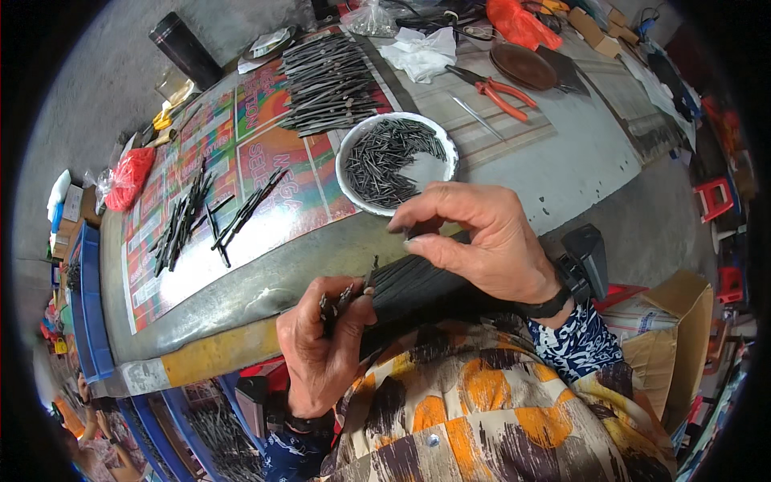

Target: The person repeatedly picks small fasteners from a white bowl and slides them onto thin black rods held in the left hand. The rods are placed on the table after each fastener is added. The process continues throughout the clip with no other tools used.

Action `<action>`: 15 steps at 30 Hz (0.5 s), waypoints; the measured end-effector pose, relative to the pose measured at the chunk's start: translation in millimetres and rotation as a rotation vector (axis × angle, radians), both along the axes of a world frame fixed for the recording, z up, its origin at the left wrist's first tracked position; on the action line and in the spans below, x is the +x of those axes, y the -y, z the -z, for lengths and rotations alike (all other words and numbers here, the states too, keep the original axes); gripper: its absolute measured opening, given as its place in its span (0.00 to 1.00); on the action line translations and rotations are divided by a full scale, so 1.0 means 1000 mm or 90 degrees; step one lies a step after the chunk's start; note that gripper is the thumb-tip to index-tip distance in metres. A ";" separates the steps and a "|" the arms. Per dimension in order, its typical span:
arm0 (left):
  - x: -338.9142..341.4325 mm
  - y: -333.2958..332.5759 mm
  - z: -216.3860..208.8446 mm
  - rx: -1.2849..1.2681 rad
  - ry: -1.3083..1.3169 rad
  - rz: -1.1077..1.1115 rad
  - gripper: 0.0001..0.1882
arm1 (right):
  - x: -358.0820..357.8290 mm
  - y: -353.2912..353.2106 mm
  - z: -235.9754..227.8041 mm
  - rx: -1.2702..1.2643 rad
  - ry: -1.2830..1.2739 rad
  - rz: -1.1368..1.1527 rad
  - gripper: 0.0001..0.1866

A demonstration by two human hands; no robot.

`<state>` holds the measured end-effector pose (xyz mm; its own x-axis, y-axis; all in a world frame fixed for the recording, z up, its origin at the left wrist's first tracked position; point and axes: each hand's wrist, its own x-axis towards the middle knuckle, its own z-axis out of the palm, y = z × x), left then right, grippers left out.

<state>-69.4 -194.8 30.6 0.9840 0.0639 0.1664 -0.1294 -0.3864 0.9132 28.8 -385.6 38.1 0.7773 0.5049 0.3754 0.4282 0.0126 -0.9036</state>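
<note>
My left hand (pixel 321 333) is closed around several thin dark sticks (pixel 344 299), whose tips poke out past the thumb and forefinger. One stick stands upright between the fingertips. To its upper right, my right hand (pixel 482 237) is in a pinch beside the near rim of a white bowl (pixel 454 167). A small dark bit shows at its fingertips, too small to make out. Short black pieces (pixel 381 173) fill much of the bowl. Below the right hand, a bundle of long black strands or rods (pixel 405 283) lies at the table's front edge, partly hidden by both hands.
Dark rods lie in a long row (pixel 333 84) and in a loose pile (pixel 185 221) on a printed sheet. Red-handled pliers (pixel 502 92), a thin metal tool (pixel 478 118) and a brown round lid (pixel 524 66) are behind the bowl. A blue crate (pixel 92 301) stands left; a cardboard box (pixel 671 341) is right.
</note>
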 end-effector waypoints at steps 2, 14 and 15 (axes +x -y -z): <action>-0.002 0.005 0.002 -0.021 0.011 -0.003 0.04 | -0.005 -0.001 0.000 0.038 -0.070 -0.016 0.10; -0.010 0.015 0.004 -0.010 0.035 -0.009 0.04 | -0.016 -0.009 0.003 0.255 -0.340 -0.078 0.05; -0.010 0.016 0.004 -0.010 0.040 -0.011 0.04 | -0.016 -0.009 0.004 0.254 -0.345 -0.078 0.05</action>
<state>-79.0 -210.8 26.4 0.9703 0.0840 0.2269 -0.1802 -0.3748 0.9094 12.4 -376.9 34.1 0.8539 0.5053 0.1249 -0.1098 0.4094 -0.9057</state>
